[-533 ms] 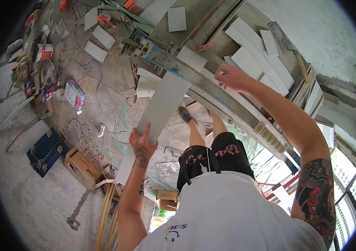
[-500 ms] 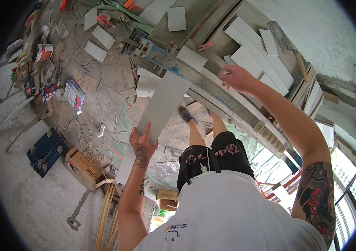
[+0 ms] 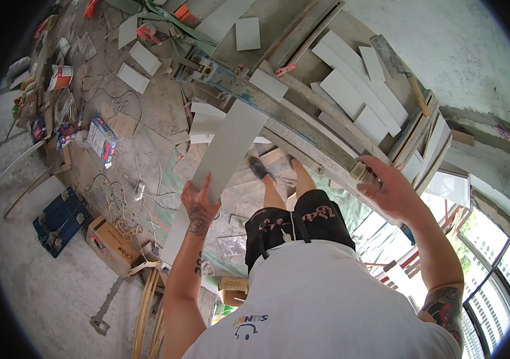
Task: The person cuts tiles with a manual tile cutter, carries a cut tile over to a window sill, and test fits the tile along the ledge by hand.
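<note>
Where the left hand (image 3: pixel 202 202) holds the pale panel (image 3: pixel 231 140) in the head view, the grip's underside is hidden. The panel slants up to the metal rail (image 3: pixel 285 115), partly covered by that hand. The right hand (image 3: pixel 388 186) arches over the ribbed handle (image 3: pixel 360 173), mostly hiding it; whether it grips, I cannot tell.

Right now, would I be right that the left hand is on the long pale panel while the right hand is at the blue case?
Not quite: the head view shows the right hand at the pale ribbed handle; the left hand is indeed on the long pale panel.
</note>
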`<state>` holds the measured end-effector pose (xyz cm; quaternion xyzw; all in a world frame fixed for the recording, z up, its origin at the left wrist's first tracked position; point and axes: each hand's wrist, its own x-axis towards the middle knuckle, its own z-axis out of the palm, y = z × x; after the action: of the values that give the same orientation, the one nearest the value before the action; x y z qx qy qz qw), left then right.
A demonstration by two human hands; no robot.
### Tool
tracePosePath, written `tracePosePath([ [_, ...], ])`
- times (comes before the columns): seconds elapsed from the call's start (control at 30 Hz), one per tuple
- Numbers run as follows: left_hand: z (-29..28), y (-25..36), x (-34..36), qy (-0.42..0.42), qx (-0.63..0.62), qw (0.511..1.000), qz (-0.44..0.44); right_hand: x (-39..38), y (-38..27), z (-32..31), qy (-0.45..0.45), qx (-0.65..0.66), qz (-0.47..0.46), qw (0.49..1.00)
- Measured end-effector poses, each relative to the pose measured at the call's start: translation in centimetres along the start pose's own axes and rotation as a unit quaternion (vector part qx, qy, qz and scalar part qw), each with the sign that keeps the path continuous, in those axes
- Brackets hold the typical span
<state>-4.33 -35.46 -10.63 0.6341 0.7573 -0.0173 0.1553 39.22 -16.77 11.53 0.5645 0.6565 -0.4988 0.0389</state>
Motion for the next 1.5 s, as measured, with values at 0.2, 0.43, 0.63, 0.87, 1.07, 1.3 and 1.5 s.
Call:
tracePosePath([
  [0.2,-0.4,0.2,0.1,0.005,0.003,1.0,-0.006,-1.6,-2.4,0.6,0.012,-0.172,0.007,0.985],
  [0.43,-0.5,0.4,-0.4,-0.001,-0.003,1.0,-0.014,-3.9,-8.0,-1.9,0.011,-0.247,0.004,0.969],
  [0.63,-0.6,0.0,-0.5,-0.018,-0.004,1.0,-0.024,-6.4,-8.7,-2.7,0.014,-0.251,0.052,0.966],
  [0.87,-0.7,-0.1,-0.4,-0.022,0.012,0.999,-0.024,-11.0,-1.8,-2.0,0.035,-0.248,0.14,0.958],
  [1.07,-1.4,0.4,-0.3,-0.027,0.004,0.999,-0.028,-12.0,3.7,-0.4,0.054,-0.264,0.135,0.953],
  [1.3,-0.7,0.1,-0.4,-0.018,0.012,1.0,-0.022,-11.9,4.4,0.1,0.056,-0.274,0.121,0.953],
  [1.5,-0.6,0.1,-0.3,-0.022,0.012,0.999,-0.025,-11.7,2.8,-0.6,0.052,-0.239,0.126,0.961],
])
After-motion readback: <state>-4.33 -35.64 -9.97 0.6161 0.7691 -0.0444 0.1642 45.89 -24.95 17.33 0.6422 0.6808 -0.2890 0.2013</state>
